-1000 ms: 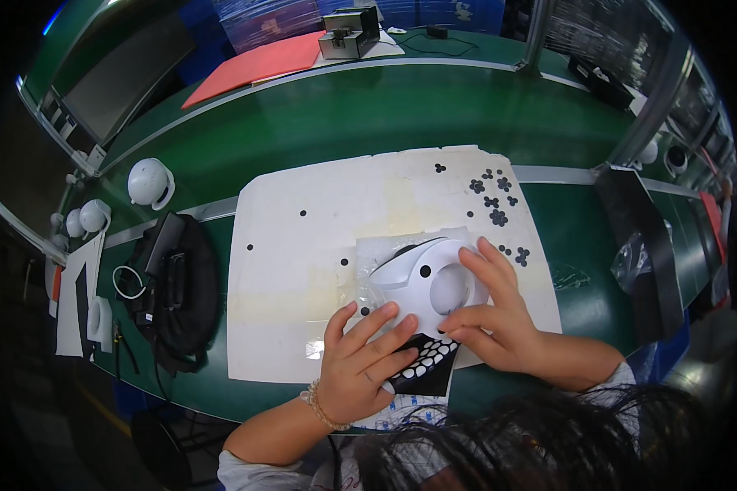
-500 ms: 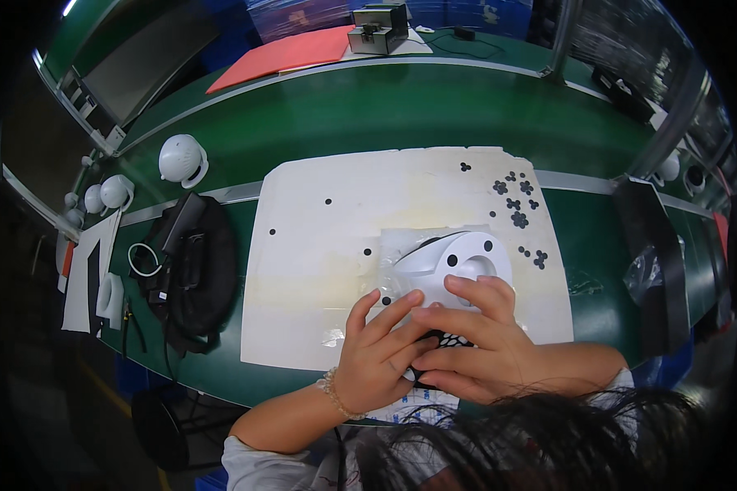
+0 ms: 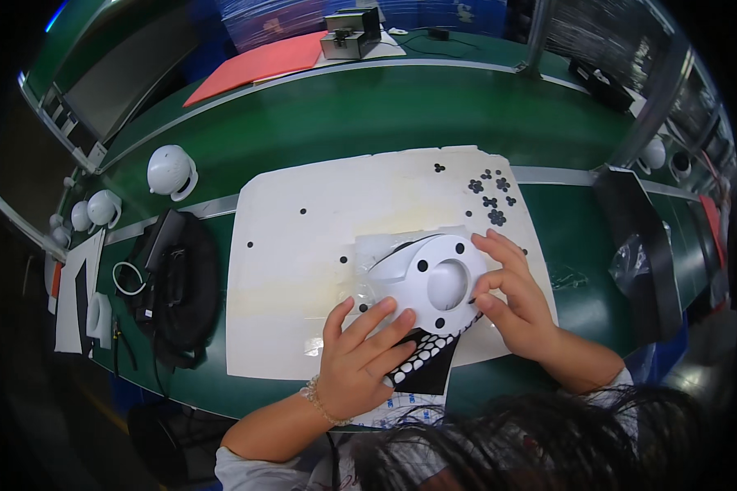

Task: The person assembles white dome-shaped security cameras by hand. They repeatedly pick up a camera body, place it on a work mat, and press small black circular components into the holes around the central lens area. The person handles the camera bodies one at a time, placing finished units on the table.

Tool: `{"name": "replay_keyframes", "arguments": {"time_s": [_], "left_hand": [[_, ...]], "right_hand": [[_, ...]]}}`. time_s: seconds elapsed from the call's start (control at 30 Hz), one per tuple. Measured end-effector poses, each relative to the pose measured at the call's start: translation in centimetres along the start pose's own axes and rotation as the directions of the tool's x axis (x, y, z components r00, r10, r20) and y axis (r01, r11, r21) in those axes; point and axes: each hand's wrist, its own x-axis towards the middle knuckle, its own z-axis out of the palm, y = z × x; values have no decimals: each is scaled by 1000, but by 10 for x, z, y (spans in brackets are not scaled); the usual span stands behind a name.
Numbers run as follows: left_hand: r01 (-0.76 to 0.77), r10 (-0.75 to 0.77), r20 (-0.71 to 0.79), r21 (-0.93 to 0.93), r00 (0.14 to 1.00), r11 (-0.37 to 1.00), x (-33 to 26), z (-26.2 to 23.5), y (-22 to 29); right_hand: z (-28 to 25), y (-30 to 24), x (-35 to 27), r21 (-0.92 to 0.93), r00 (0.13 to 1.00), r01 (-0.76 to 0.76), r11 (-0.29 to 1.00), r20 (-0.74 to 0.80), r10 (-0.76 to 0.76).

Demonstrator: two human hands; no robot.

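A white rounded device lies in front of me, its ring-shaped base facing up with black round pads stuck on it. At the ring's near right edge, my right hand pinches thumb and forefinger at a small dark pad, partly hidden by the fingertips. My left hand is open, its fingers spread, fingertips touching the near left edge of the base. Under and beside those fingers is a black adhesive sheet with rows of white round cut-outs, its lower end over a white printed backing paper.
A white board covers the green bench, with loose black pads at its far right. Black bag and cable lie left; white round devices stand behind. A dark upright panel is right; a metal box stands far back.
My hands have drawn apart: the right went to the ring's right edge, uncovering the ring and another pad at its near side. The whole view has shifted slightly.
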Motion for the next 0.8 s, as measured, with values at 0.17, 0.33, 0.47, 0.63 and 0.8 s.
{"name": "replay_keyframes", "arguments": {"time_s": [0.17, 0.33, 0.47, 0.63, 0.8], "left_hand": [[-2, 2, -13, 12, 1000, 1000, -1, 3, -2], [1, -1, -15, 10, 1000, 1000, -2, 3, 0], [0, 0, -20, 7, 1000, 1000, -2, 4, -2], [4, -4, -15, 8, 1000, 1000, -2, 4, 0], [8, -8, -22, 14, 1000, 1000, -1, 4, 1]], "right_hand": [[-5, 3, -2, 72, 999, -32, 997, 24, 30], [-6, 1, -3, 20, 998, -28, 999, 48, 27], [-5, 0, -2, 10, 998, -42, 999, 47, 41], [-4, 5, -8, -270, 991, 131, 954, 0, -136], [-7, 5, -17, -508, 946, 243, 827, -63, -317]]}}
